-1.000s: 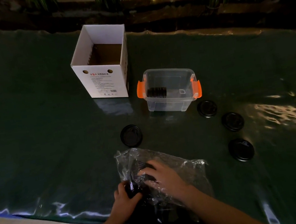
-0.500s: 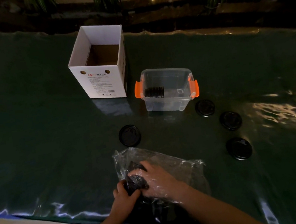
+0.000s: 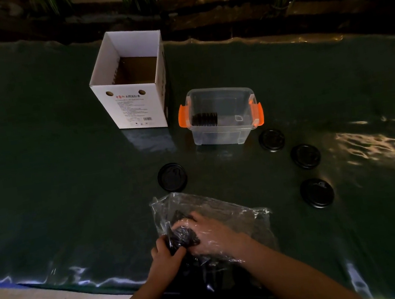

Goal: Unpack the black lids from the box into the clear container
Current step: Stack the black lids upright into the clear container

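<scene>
Dim room, glossy dark-green table cover [image 3: 43,169]

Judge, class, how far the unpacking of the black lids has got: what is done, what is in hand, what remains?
Done: the white box looks empty, and a stack of black lids lies in the clear container. In hand: the right hand is inside the plastic bag, the left hand gripping lids from outside. Left: four loose lids on the table, plus whatever remains bagged.
</scene>
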Demonstrator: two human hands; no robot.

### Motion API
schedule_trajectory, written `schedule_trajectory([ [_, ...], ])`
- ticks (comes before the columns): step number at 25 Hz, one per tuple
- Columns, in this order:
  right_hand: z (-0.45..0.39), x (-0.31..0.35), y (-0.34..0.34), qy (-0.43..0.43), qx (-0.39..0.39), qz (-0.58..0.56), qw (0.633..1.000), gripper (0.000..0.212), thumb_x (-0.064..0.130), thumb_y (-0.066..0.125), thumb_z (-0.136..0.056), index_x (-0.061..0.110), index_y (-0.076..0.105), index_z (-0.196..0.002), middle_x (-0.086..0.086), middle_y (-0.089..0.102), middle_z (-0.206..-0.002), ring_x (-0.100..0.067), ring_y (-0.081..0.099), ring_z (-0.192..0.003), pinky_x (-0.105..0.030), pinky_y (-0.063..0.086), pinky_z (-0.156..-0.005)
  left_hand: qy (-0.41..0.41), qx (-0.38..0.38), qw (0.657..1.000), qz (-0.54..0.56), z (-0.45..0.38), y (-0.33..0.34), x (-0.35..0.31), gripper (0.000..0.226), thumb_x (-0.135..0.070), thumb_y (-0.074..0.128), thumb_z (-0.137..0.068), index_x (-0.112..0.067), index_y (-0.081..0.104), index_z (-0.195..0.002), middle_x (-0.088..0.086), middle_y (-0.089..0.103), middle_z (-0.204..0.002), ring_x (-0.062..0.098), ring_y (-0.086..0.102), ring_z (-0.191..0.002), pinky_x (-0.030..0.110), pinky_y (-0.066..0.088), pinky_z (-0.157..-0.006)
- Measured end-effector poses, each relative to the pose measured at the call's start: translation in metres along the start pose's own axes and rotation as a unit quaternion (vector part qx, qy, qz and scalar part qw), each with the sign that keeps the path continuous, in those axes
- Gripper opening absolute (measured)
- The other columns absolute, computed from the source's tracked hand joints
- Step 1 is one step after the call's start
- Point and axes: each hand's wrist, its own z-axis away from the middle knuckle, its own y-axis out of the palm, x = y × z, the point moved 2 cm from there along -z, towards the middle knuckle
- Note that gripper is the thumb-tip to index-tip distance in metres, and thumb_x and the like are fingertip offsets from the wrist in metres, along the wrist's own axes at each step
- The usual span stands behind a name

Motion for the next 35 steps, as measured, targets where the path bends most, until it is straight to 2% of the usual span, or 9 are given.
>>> schedule_trajectory([
  [5, -0.001, 0.0, 0.0, -0.007, -0.025, -0.027, 0.999, 0.062, 0.028, 0.071, -0.074, 0.045, 0.042, -0.127, 0.004, 0.041, -0.127, -0.021, 0.053, -0.11, -0.031, 0.047, -0.088, 0.001, 0.006, 1.0, 0.002, 0.001, -0.001, 0.002, 0.062, -0.028, 0.064, -0.085, -0.016, 0.031, -0.136, 0.018, 0.034, -0.135, 0.037, 0.049, -0.116, 0.045, 0.04, -0.101],
  [11, -0.002, 0.008, 0.013, -0.022, -0.134, 0.048, 0.99, 0.047, 0.036, 0.067, -0.078, 0.04, 0.048, -0.121, 0.002, 0.046, -0.125, -0.02, 0.057, -0.104, -0.037, 0.052, -0.088, 0.007, 0.013, 1.0, -0.005, 0.002, 0.0, 0.004, 0.064, -0.027, 0.064, -0.085, -0.017, 0.029, -0.138, 0.018, 0.032, -0.137, 0.037, 0.048, -0.119, 0.045, 0.038, -0.103],
  [15, 0.004, 0.007, 0.004, 0.015, -0.13, 0.012, 0.991, 0.045, 0.039, 0.066, -0.078, 0.042, 0.048, -0.119, 0.006, 0.05, -0.117, -0.017, 0.059, -0.103, -0.03, 0.049, -0.085, 0.008, 0.014, 1.0, -0.026, 0.003, -0.001, 0.002, 0.066, -0.033, 0.064, -0.084, -0.018, 0.029, -0.138, 0.017, 0.034, -0.138, 0.037, 0.05, -0.118, 0.045, 0.04, -0.103],
  [18, 0.025, -0.01, -0.005, 0.042, -0.124, -0.049, 0.99, 0.053, 0.044, 0.066, -0.069, 0.041, 0.047, -0.119, 0.008, 0.053, -0.121, -0.012, 0.059, -0.105, -0.03, 0.049, -0.093, 0.025, 0.003, 0.997, -0.079, 0.007, -0.003, -0.001, 0.067, -0.043, 0.063, -0.083, -0.019, 0.03, -0.136, 0.014, 0.039, -0.136, 0.036, 0.054, -0.116, 0.041, 0.041, -0.1],
  [23, 0.09, -0.046, -0.033, 0.124, -0.146, -0.162, 0.968, 0.063, 0.016, 0.08, -0.067, 0.053, 0.05, -0.108, 0.012, 0.06, -0.118, -0.003, 0.061, -0.104, -0.022, 0.049, -0.091, 0.059, 0.015, 0.983, -0.174, 0.006, -0.008, 0.001, 0.072, -0.059, 0.055, -0.083, -0.022, 0.027, -0.137, 0.014, 0.043, -0.135, 0.037, 0.055, -0.117, 0.044, 0.043, -0.099],
  [25, 0.12, -0.059, -0.053, 0.158, -0.142, -0.202, 0.956, 0.061, 0.003, 0.078, -0.07, 0.047, 0.053, -0.104, 0.01, 0.063, -0.112, -0.008, 0.063, -0.103, -0.021, 0.051, -0.084, 0.066, 0.015, 0.969, -0.239, 0.006, -0.012, 0.001, 0.077, -0.068, 0.049, -0.08, -0.025, 0.024, -0.139, 0.013, 0.046, -0.135, 0.037, 0.055, -0.117, 0.045, 0.044, -0.098],
  [29, 0.163, -0.082, -0.106, 0.245, -0.157, -0.198, 0.936, 0.057, 0.002, 0.078, -0.07, 0.039, 0.054, -0.107, 0.007, 0.065, -0.105, -0.017, 0.063, -0.099, -0.042, 0.053, -0.09, 0.121, -0.047, 0.919, -0.372, 0.008, -0.032, -0.028, 0.083, -0.075, 0.032, -0.083, -0.024, 0.017, -0.146, 0.008, 0.045, -0.138, 0.032, 0.058, -0.114, 0.044, 0.047, -0.089],
  [32, 0.159, -0.08, -0.153, 0.265, -0.232, -0.184, 0.918, 0.054, 0.003, 0.077, -0.071, 0.038, 0.054, -0.105, 0.004, 0.064, -0.104, -0.021, 0.061, -0.099, -0.035, 0.047, -0.089, 0.236, -0.148, 0.882, -0.379, -0.004, -0.055, -0.088, 0.066, -0.059, 0.037, -0.091, -0.02, 0.028, -0.144, 0.008, 0.043, -0.138, 0.03, 0.054, -0.116, 0.044, 0.049, -0.086],
  [35, 0.129, -0.063, -0.198, 0.247, -0.307, -0.171, 0.903, 0.051, 0.007, 0.075, -0.073, 0.034, 0.054, -0.112, 0.0, 0.061, -0.108, -0.024, 0.059, -0.103, -0.034, 0.045, -0.088, 0.383, -0.158, 0.828, -0.378, -0.027, -0.063, -0.165, 0.054, -0.041, 0.049, -0.092, -0.018, 0.038, -0.139, 0.008, 0.044, -0.136, 0.027, 0.045, -0.122, 0.042, 0.048, -0.092],
])
